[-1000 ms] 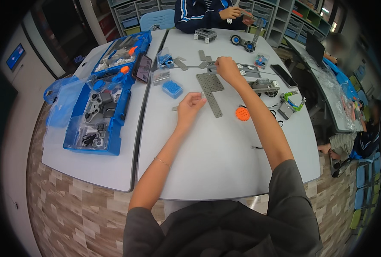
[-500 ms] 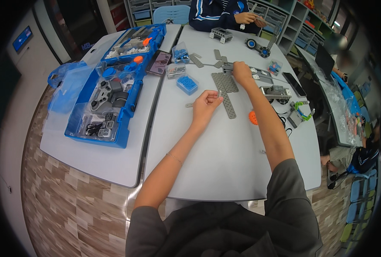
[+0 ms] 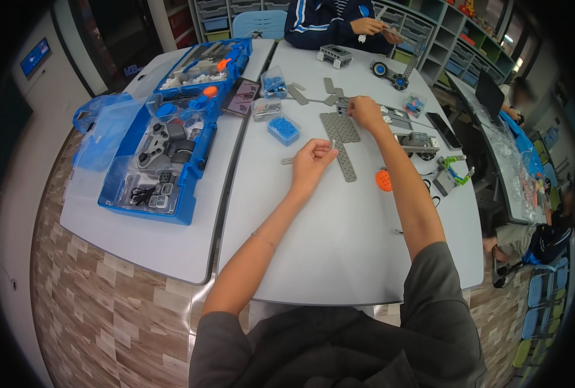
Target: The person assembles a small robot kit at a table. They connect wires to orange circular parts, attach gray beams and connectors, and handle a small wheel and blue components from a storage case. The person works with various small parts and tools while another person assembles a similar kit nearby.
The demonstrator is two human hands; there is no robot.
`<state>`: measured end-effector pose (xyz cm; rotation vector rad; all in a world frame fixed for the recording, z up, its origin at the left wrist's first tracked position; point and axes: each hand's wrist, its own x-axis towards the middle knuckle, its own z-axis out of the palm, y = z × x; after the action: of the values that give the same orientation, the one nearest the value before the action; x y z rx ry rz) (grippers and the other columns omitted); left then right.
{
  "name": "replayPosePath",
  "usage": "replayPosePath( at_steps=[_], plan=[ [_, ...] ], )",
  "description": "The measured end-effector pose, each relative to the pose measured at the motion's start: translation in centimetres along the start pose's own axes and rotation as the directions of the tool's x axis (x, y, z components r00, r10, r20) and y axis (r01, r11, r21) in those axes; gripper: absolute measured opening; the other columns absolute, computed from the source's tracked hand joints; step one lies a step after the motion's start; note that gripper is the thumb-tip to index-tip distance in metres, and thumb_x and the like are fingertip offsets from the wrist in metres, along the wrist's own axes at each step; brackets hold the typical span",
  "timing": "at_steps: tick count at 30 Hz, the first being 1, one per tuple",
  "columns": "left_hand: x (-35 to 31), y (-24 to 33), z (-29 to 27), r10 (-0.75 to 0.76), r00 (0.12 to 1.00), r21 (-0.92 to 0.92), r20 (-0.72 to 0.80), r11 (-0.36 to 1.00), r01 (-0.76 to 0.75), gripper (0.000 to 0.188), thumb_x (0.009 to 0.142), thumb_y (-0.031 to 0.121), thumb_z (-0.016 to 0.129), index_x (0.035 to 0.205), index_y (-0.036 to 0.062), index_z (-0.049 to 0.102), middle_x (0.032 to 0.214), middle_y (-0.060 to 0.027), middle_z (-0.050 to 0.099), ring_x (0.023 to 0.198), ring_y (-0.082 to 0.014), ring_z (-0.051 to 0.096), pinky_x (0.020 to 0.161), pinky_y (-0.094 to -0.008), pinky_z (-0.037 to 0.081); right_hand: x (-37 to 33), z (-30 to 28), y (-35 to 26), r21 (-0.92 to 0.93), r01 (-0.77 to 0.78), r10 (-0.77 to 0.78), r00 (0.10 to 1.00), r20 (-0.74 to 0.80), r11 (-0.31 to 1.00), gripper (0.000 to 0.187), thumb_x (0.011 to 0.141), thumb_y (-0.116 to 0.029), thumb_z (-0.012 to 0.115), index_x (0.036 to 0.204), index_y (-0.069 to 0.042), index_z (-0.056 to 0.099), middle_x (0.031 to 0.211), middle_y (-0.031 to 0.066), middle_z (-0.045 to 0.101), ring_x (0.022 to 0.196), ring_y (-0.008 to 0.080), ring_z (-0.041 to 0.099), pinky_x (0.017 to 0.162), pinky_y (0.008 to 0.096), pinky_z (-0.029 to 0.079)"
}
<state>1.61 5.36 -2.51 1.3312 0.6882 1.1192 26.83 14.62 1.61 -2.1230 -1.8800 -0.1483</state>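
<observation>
A plain charcoal-grey top point(image 3: 326, 352) fills the bottom centre of the frame — its short, loose sleeves point(image 3: 435, 281) end near the elbows — and a thin chain bracelet point(image 3: 263, 240) rings the left forearm point(image 3: 246, 269).

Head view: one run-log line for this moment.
left hand: pinching small light-gray piece | right hand: at gray frame, grip unclear | table: perforated gray plates, orange gear
</observation>
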Motion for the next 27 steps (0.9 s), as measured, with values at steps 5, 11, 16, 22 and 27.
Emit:
replayPosePath(
  at_steps=[5, 11, 16, 22, 27],
  plan=[
    [0.0, 0.0, 0.1, 0.017, 1.0, -0.068, 0.002, 0.998, -0.017, 0.026, 0.092, 0.015, 0.076, 0.11, -0.0021, 0.068, 0.091, -0.0041, 0.071, 0.082, -0.0087, 0.063, 0.077, -0.0236, 0.052, -1.7, -0.4, -1.1, -0.182, 0.076, -0.112, 0.973, -0.201, 0.98, 0.013, 0.083, -0.009, 0.071, 0.094, -0.004, 0.07, 0.092, 0.0152, 0.074, 0.09, 0.0342, 0.071, 0.081, 0.0459, 0.056],
    [-0.2, 0.3, -0.3, -0.003, 0.997, -0.017, 0.078, 1.0, 0.004, 0.025, 0.099, 0.015, 0.067, 0.117, -0.0012, 0.068, 0.108, -0.0074, 0.073, 0.098, -0.011, 0.065, 0.091, -0.0265, 0.05, -8.0, -3.0, -5.3, 0.654, 0.199, 0.029, 0.947, -0.321, 0.73, 0.014, 0.093, -0.007, 0.066, 0.104, 0.001, 0.065, 0.093, 0.0137, 0.074, 0.083, 0.0224, 0.071, 0.077, 0.0323, 0.054],
    [-0.2, 0.6, -0.5, 0.013, 0.996, -0.012, 0.086, 1.0, -0.012, 0.025, 0.099, 0.016, 0.068, 0.117, -0.0014, 0.069, 0.109, -0.0078, 0.074, 0.1, -0.0112, 0.066, 0.092, -0.0264, 0.05, -16.2, -3.3, -7.4, 0.973, -0.041, 0.094, 0.995, 0.02, 0.229, 0.021, 0.096, -0.013, 0.069, 0.11, 0.003, 0.069, 0.089, 0.0041, 0.072, 0.08, 0.007, 0.062, 0.074, 0.0235, 0.05],
    [-0.8, 0.9, -0.2, 0.0, 0.998, 0.092, 0.07, 0.996, -0.006, 0.026, 0.097, 0.017, 0.071, 0.114, -0.0024, 0.073, 0.104, -0.0067, 0.075, 0.096, -0.0102, 0.066, 0.087, -0.0257, 0.051, -17.9, -3.8, -7.7, 0.911, 0.003, 0.109, 0.993, -0.052, 0.411, 0.016, 0.093, -0.014, 0.073, 0.098, 0.001, 0.072, 0.076, 0.002, 0.071, 0.067, 0.0046, 0.06, 0.063, 0.0216, 0.048],
    [-1.0, 0.9, 0.1, 0.047, 0.998, 0.148, 0.039, 0.988, -0.052, 0.025, 0.095, 0.019, 0.072, 0.111, -0.0007, 0.076, 0.095, -0.0076, 0.078, 0.087, -0.0115, 0.07, 0.08, -0.0276, 0.054, -18.2, -3.7, -8.1, 0.805, 0.081, 0.09, 0.982, -0.165, 0.587, 0.014, 0.093, -0.012, 0.072, 0.091, 0.001, 0.071, 0.068, 0.0019, 0.069, 0.061, 0.0033, 0.061, 0.058, 0.0212, 0.049]
  ],
)
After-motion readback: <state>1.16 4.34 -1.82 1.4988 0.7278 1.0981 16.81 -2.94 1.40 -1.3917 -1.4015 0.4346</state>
